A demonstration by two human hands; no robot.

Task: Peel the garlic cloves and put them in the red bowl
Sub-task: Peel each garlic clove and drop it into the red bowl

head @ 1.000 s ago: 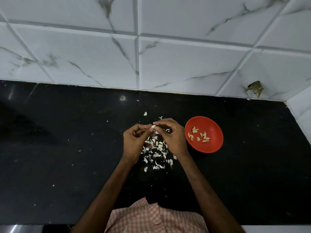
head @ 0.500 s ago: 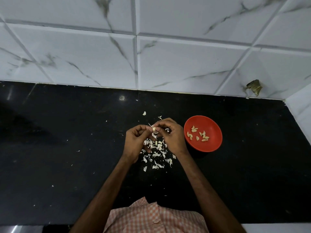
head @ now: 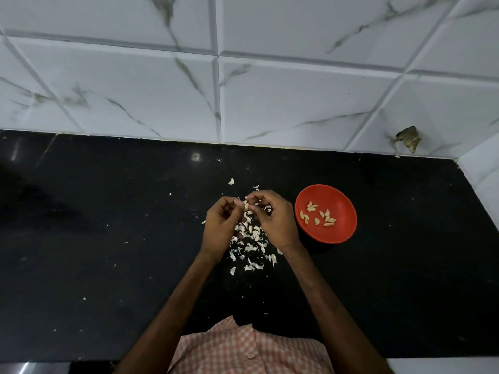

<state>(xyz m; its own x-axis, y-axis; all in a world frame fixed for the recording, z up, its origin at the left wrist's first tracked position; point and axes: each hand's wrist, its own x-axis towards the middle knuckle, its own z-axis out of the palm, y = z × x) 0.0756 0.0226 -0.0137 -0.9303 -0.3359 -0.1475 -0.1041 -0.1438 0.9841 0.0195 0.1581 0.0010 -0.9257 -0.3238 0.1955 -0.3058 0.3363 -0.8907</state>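
Observation:
A small pale garlic clove is pinched between the fingertips of my left hand and my right hand, held just above the black counter. Both hands have their fingers curled round it. Under and between the hands lies a heap of white garlic skins and cloves. The red bowl stands on the counter right of my right hand, and several peeled cloves lie inside it.
The black counter runs to a white marbled tile wall at the back and a side wall at the far right. A stray skin lies behind the hands. A brownish fitting sticks out of the wall tiles.
Both hands stay together over the heap, working the same clove; the fingertips have shifted slightly around it. The bowl and heap have not moved.

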